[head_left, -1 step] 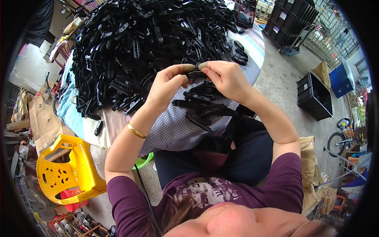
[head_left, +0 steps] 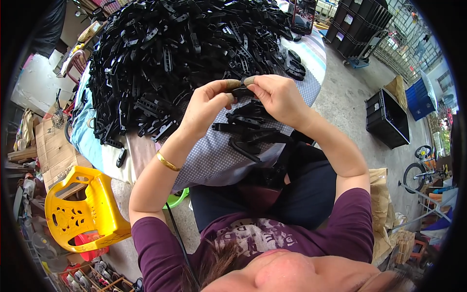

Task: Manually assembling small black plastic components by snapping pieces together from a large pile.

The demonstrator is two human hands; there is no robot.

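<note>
Both my hands meet over the near edge of a cloth-covered table. My left hand [head_left: 203, 108] is closed, thumb and index finger pinched at a black plastic part [head_left: 239, 91], mostly hidden by the fingers. From the other side my right hand [head_left: 282, 101] pinches the same part, its index fingertip close to the left one. Tan coverings sit on several fingertips. Just below the hands lies a small group of long black plastic pieces [head_left: 255, 134]. Beyond them rises a large heap of similar black plastic pieces [head_left: 170, 53].
A patterned cloth [head_left: 206, 160] covers the table. At the left stands a yellow plastic chair [head_left: 104, 207]. Black crates [head_left: 357, 24] are stacked at the far right; another black crate [head_left: 387, 119] and a blue bin [head_left: 421, 100] are on the floor. A phone [head_left: 304, 17] stands at the table's far edge.
</note>
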